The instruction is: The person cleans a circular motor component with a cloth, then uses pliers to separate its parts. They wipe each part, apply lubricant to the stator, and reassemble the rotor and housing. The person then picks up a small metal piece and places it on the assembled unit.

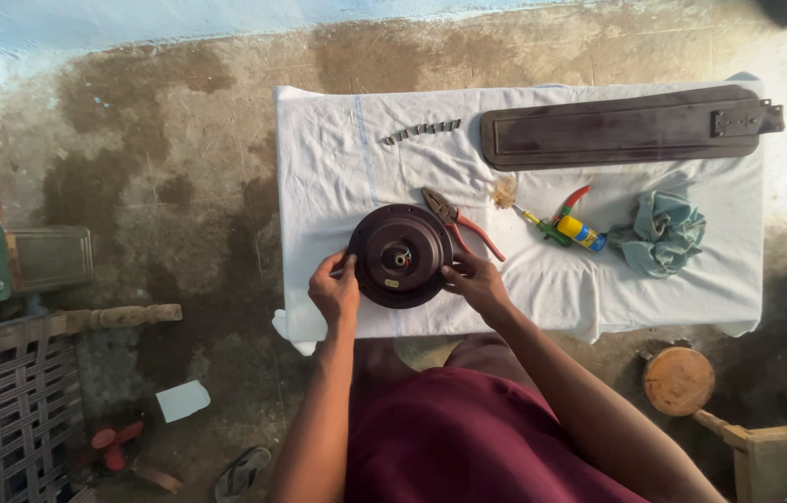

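A round dark brown fan motor housing (400, 254) lies flat on a white cloth (338, 158) near its front edge. My left hand (335, 289) grips the housing's left rim. Its right rim is gripped by my right hand (475, 281). Red-handled pliers (457, 222) lie just behind the housing on the right, touching or nearly touching it. A row of several small dark screws (420, 130) sits further back on the cloth.
A long dark fan blade (626, 128) lies across the back right. A yellow-and-blue small bottle (582, 233), a green tool (556, 227) and a teal rag (664, 233) lie right of the pliers. A round wooden stool (678, 379) stands at lower right; a woven crate (7, 401) at left.
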